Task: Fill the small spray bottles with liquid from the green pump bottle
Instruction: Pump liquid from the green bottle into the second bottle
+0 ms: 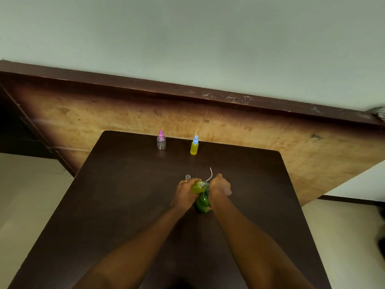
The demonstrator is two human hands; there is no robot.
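The green pump bottle [202,203] stands mid-table between my wrists. My left hand [185,193] is shut on a small bottle of yellow-green liquid [197,186], held tilted just above the green bottle's top. My right hand [220,185] is closed beside it, and a thin white dip tube [211,174] curves up from the hand's far side; what it grips is mostly hidden. A small clear cap [188,176] stands just beyond my left fingers. At the far edge stand a clear pink-topped spray bottle [161,142] and a blue-topped one holding yellow liquid [194,147].
The dark brown table [125,205] ends close behind the two far bottles, against a worn wooden board [270,138] leaning on the wall. Pale floor [31,195] shows past the left and right table edges.
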